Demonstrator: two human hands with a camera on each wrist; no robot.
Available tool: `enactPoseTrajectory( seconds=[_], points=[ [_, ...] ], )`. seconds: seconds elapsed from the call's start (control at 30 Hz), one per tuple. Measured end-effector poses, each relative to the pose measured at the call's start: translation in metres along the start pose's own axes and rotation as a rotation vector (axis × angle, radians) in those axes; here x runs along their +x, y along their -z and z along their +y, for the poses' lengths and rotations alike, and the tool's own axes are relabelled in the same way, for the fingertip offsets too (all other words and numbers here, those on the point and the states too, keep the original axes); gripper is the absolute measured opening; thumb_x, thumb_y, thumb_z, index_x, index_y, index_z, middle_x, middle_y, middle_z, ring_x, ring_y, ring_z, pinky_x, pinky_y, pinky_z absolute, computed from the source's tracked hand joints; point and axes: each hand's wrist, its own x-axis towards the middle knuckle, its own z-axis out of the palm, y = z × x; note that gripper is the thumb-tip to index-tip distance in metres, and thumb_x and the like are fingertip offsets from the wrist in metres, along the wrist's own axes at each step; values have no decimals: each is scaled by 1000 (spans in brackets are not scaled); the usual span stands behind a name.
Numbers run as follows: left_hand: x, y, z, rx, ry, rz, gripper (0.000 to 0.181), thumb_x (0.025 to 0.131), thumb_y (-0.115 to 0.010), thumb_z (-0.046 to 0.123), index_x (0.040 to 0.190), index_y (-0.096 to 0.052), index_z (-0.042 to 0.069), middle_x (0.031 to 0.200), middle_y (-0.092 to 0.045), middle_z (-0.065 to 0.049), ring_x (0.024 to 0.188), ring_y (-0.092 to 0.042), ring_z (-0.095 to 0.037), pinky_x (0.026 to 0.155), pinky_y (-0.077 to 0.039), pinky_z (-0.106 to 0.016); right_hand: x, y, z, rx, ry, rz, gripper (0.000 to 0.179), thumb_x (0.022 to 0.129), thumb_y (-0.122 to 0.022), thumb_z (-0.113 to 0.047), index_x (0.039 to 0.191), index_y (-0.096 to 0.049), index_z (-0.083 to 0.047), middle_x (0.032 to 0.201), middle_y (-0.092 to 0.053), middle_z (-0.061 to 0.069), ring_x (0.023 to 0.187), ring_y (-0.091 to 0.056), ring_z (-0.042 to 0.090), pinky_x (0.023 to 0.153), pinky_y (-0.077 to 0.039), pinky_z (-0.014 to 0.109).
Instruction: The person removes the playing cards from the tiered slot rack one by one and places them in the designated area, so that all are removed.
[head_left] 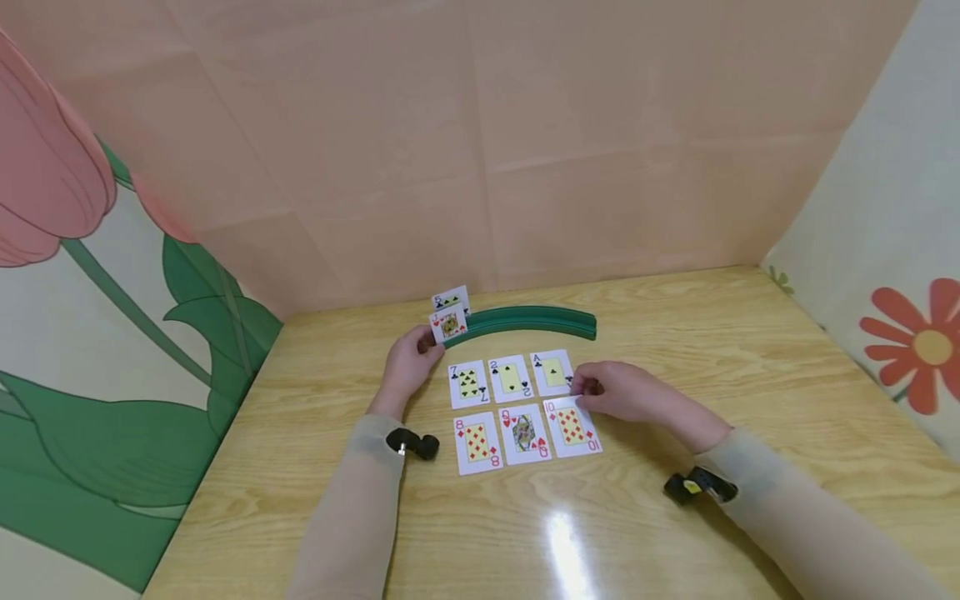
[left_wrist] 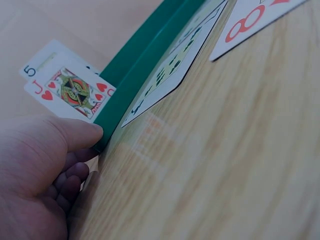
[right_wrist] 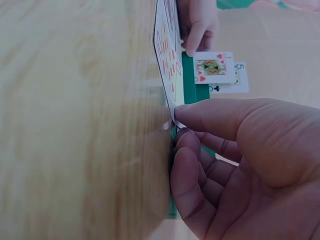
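My left hand [head_left: 411, 367] grips the left end of a curved green card holder [head_left: 525, 318], thumb on its front face. The jack of hearts [left_wrist: 75, 90] stands in the holder's front, with a five of clubs [head_left: 452, 297] behind it, partly hidden. My right hand [head_left: 618, 390] pinches the upper right corner of the ten of diamonds [head_left: 572, 427] between thumb and forefinger; in the right wrist view that corner bends up slightly. Just above lies the ace of clubs [head_left: 551, 372], its lower right corner by my fingertips.
Left of the ace lie the two of clubs [head_left: 509, 378] and seven of clubs [head_left: 468, 384]. Below them are the queen of hearts [head_left: 525, 434] and eight of diamonds [head_left: 477, 443], all face up on the wooden table [head_left: 495, 533]. A pink-beige backdrop [head_left: 525, 167] rises behind the holder.
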Motion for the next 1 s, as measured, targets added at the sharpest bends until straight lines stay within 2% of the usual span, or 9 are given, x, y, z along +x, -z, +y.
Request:
enactPoseTrajectory(
  seconds=[0.57, 0.77, 0.87, 1.0],
  points=[
    [2, 0, -2, 10, -15, 3, 36, 108, -74, 20, 142, -70, 8, 119, -71, -9, 109, -63, -27, 98, -53, -47, 2, -1, 3, 14, -6, 5, 8, 104, -76, -11, 102, -72, -18, 91, -65, -4, 86, -56, 18, 79, -46, 38],
    [1, 1, -2, 5, -20, 10, 35, 107, -75, 19, 140, -71, 7, 118, -72, -10, 108, -64, -28, 98, -53, -48, 2, 4, 2, 71, 2, 5, 3, 104, -77, -13, 105, -74, -14, 95, -67, -2, 84, -57, 18, 75, -48, 35],
    [2, 1, -1, 9, -17, 4, 34, 108, -75, 19, 139, -71, 7, 117, -71, -9, 106, -63, -27, 96, -53, -47, 2, 7, 1, 97, -16, 35, 4, 105, -77, -16, 106, -74, -13, 96, -68, -1, 83, -58, 18, 71, -48, 33],
    [1, 1, -1, 8, -9, -2, 34, 108, -74, 20, 140, -71, 8, 116, -71, -9, 105, -63, -27, 95, -53, -45, 7, 13, -3, 132, -13, 118, 4, 107, -75, -17, 107, -74, -13, 96, -68, 1, 79, -58, 20, 66, -49, 32]
  ],
)
